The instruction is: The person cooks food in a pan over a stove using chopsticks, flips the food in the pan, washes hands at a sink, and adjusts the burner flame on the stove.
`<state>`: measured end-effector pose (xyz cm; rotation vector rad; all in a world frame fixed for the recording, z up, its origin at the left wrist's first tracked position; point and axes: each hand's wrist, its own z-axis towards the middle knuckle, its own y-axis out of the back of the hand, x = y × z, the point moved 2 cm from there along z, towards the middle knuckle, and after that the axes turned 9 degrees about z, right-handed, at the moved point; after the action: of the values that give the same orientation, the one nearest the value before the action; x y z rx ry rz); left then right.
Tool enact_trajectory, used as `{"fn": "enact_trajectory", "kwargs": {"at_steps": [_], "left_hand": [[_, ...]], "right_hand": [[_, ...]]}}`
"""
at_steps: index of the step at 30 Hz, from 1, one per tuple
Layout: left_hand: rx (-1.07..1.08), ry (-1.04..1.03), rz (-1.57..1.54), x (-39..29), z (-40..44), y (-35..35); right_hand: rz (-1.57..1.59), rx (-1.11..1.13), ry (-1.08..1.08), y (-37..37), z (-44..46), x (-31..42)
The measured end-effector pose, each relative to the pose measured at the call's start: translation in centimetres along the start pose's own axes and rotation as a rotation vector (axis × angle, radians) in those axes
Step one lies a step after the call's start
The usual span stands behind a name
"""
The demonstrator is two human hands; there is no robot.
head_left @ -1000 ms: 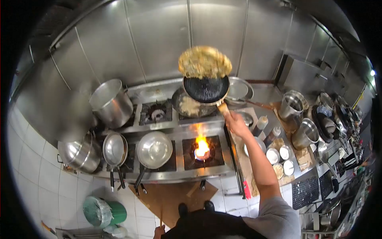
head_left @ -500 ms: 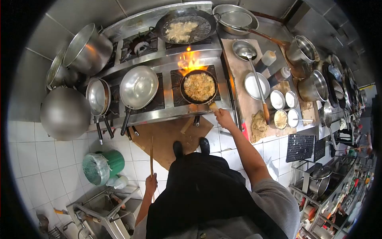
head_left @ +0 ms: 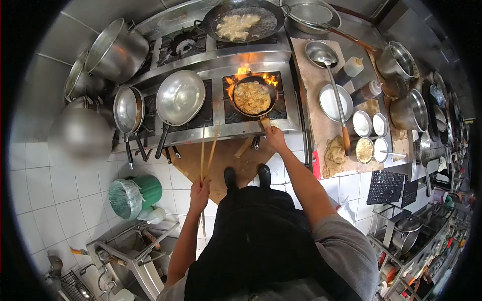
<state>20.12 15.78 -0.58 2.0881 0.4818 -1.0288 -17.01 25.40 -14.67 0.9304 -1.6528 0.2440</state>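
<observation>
My right hand (head_left: 274,138) is wrapped round the handle of a small black frying pan (head_left: 273,107) on the front right burner. A browned, flat round of food (head_left: 252,97) lies in the pan, and flames (head_left: 243,75) rise behind and beside it. My left hand (head_left: 200,193) grips a pair of long chopsticks (head_left: 203,150), their tips apart and pointing toward the stove. On the back burner a dark wok (head_left: 271,25) holds pale food (head_left: 237,26) in liquid.
An empty steel pan (head_left: 181,98) and stacked pans (head_left: 124,109) stand left on the stove, near large pots (head_left: 118,52). At right are a ladle (head_left: 337,95), squeeze bottles (head_left: 353,66) and small bowls (head_left: 362,123). A green bin (head_left: 148,191) stands at lower left.
The food came down from the air into the pan, and the pan was lowered onto the burner. My left hand has raised the chopsticks toward the stove, and their tips have spread.
</observation>
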Motion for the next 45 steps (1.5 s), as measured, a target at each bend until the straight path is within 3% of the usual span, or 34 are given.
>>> {"fn": "enact_trajectory", "kwargs": {"at_steps": [2, 5, 8, 9, 12, 15, 17, 18, 20, 22, 25, 28, 31, 36, 43, 45], "left_hand": [[0.038, -0.039, -0.038, -2.1, 1.9, -1.2], [0.153, 0.133, -0.154, -6.6, 3.6, -3.0], [0.278, 0.057, -0.269, -9.8, 5.5, -5.6], [0.324, 0.053, -0.310, -10.3, 6.1, -6.8], [0.425, 0.042, -0.389, -11.8, 7.3, -10.7], [0.400, 0.008, -0.357, -12.4, 8.0, -13.4], [0.305, -0.054, -0.305, -10.5, 9.3, -14.7], [0.281, 0.057, -0.190, -11.3, 9.3, -13.6], [0.238, 0.284, 0.042, -13.3, 8.8, -8.6], [-0.026, -0.257, 0.648, -7.1, 12.2, -6.3], [-0.062, -0.175, 0.953, -10.4, 12.6, -2.6], [-0.134, -0.415, 1.037, -11.7, 15.3, -1.3], [-0.065, -0.518, 1.096, -13.3, 19.3, -1.6], [-0.051, -0.452, 1.152, -12.3, 22.3, -3.9], [0.046, -0.372, 1.067, -14.8, 21.6, -3.1], [0.015, -0.439, 1.062, -15.6, 21.5, -3.1]], "right_hand": [[0.083, -0.034, 0.014, 0.2, -1.4, 1.3], [-0.264, -0.195, 0.149, 1.1, -1.2, 0.8], [-0.282, -0.320, 0.603, 3.0, -3.9, 4.4], [-0.032, 0.008, 0.235, 2.8, -5.7, 6.2], [0.808, 0.271, -0.096, -0.3, -10.8, 11.2], [0.712, 0.320, -0.299, -0.1, -10.0, 9.1], [0.825, 0.156, -0.178, 0.5, -8.5, 8.3], [0.876, 0.071, -0.119, 1.2, -7.6, 7.9], [0.481, 0.017, -0.141, 5.7, -5.6, 7.7], [-0.184, -0.016, 0.177, 9.1, -4.3, 8.8], [-0.538, -0.019, 0.441, 10.8, -2.5, 9.6], [-0.550, -0.061, 0.517, 9.4, -0.8, 10.8], [-0.630, -0.017, 0.482, 6.7, 1.0, 10.9], [-0.780, -0.013, 0.318, 6.2, 2.4, 9.5], [-0.674, 0.050, 0.326, 9.9, 1.3, 13.2], [-0.641, 0.009, 0.276, 10.8, 0.3, 14.7]]}}
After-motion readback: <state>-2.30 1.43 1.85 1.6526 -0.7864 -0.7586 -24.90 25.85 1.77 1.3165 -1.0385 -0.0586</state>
